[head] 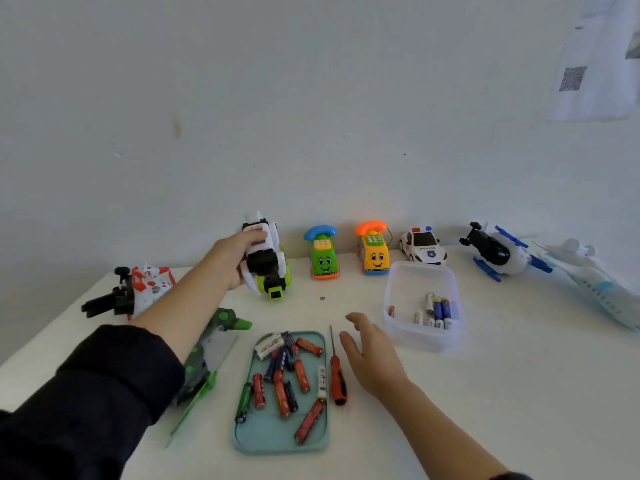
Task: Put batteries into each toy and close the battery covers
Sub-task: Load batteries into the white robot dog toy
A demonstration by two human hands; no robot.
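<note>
In the head view, we see the left hand [231, 258] at centre left of the frame, its fingers curled round a white, black and green toy vehicle [266, 258] held tilted above the tabletop [485, 375]. The right hand [372, 355] hovers lower centre, fingers relaxed and spread, holding nothing, just right of a red-handled screwdriver [337, 372]. Loose batteries [287, 372] lie in a teal tray [277, 441] at bottom centre. More batteries sit in a clear container [420, 306] to the right. Two phone cars [323, 252] and a police car [423, 250] line the wall.
</note>
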